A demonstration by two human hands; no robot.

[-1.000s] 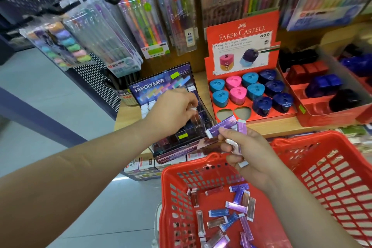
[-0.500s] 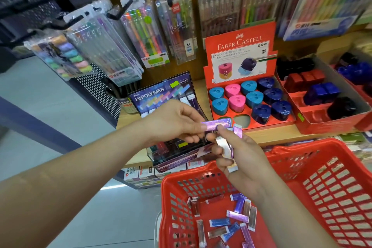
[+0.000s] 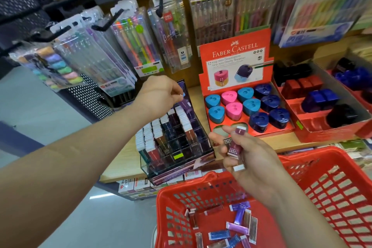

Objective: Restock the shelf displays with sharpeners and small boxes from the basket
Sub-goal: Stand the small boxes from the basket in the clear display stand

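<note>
My left hand (image 3: 161, 94) pinches a small purple box (image 3: 186, 104) by its top end, over the back right column of the clear tiered display rack (image 3: 177, 156), which holds rows of similar small boxes. My right hand (image 3: 249, 163) hovers above the red basket (image 3: 201, 182) and grips a few small boxes (image 3: 234, 146), dark red and silver. Several loose small boxes (image 3: 237, 226) lie on the basket floor. The red Faber-Castell display (image 3: 234, 54) beside the rack holds blue, pink and navy sharpeners (image 3: 244, 105), with two empty slots at its front left.
A red cardboard tray (image 3: 314, 129) with black, red and blue sharpeners stands to the right. Pen and highlighter packs (image 3: 138, 40) hang on hooks above the wooden shelf (image 3: 124, 159). More boxed stock sits on the lower shelf (image 3: 132, 186).
My left hand took a purple box from the bundle in my right hand and carried it up and back to the rack. My right hand stayed over the basket.
</note>
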